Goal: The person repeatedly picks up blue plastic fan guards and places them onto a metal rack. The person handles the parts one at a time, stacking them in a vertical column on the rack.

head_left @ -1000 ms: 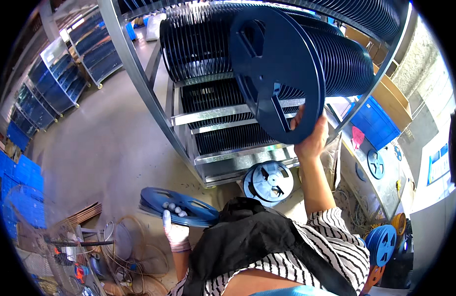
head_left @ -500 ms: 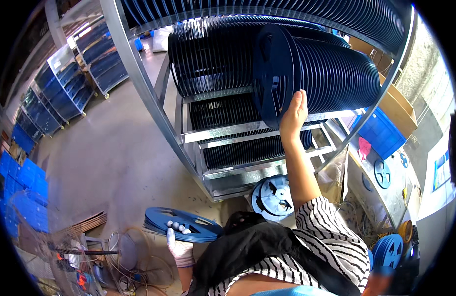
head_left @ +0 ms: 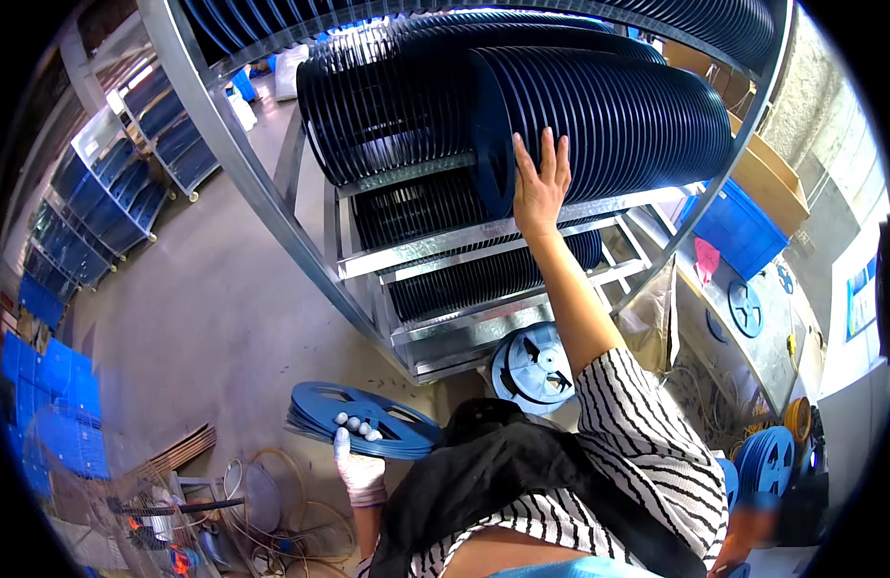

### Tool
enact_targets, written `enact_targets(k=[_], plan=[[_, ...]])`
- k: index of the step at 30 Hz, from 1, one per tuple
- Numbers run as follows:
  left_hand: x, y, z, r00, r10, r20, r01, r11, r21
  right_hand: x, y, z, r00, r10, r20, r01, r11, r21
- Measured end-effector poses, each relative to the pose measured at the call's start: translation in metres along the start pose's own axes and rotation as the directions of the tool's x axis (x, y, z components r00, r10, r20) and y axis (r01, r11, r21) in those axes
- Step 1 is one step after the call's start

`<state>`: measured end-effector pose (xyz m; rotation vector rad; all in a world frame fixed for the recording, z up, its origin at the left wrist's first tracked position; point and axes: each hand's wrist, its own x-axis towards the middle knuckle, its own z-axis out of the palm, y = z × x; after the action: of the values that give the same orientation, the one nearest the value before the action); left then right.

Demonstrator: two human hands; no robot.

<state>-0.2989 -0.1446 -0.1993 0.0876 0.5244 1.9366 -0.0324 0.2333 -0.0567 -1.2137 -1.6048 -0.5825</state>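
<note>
My left hand (head_left: 360, 472), in a pale glove with greyish fingertips, grips a small stack of blue plastic reels (head_left: 406, 431) by the rim, low at centre left. The fingers curl over the top reel's face; the thumb is at the edge. My right hand (head_left: 541, 188) is bare and reaches up with its fingers spread. It rests against the near end of a long row of dark blue reels (head_left: 638, 125). That row lies on its side on a metal rack (head_left: 416, 248), with the end reel facing left.
More reel rows (head_left: 397, 116) fill the rack's other levels. A light blue reel stack (head_left: 534, 366) stands below the rack. On the right are a blue crate (head_left: 739, 236) and a workbench with a loose reel (head_left: 745, 308). At lower left stands a wire-caged fan (head_left: 108, 491).
My right hand's fingers have spread and shifted onto the row's side. The end reel, earlier showing its cut-outs, now sits closer against the row. My left hand still holds its stack.
</note>
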Motion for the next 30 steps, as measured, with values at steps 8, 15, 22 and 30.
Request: enact_targets(k=[8, 15, 22, 30], plan=[[0.006, -0.008, 0.044, 0.986, -0.056, 0.155, 0.036, 0.991, 0.127, -0.150, -0.047, -0.065, 0.787, -0.393, 0.475, 0.016, 0.783, 0.622], [-0.011, 0.015, 0.084, 0.911, -0.029, 0.412, 0.086, 0.989, -0.121, -0.243, -0.080, -0.113, 0.236, -0.795, 0.558, -0.103, 0.550, 0.828], [-0.038, 0.029, 0.088, 0.792, -0.047, 0.608, 0.137, 0.985, -0.103, -0.196, -0.065, -0.123, 0.294, -0.903, 0.312, 0.162, 0.369, 0.915], [-0.068, 0.043, 0.056, 0.934, -0.011, 0.357, -0.025, 0.995, 0.097, -0.133, -0.053, -0.150, 0.271, -0.954, 0.126, 0.497, 0.251, 0.831]])
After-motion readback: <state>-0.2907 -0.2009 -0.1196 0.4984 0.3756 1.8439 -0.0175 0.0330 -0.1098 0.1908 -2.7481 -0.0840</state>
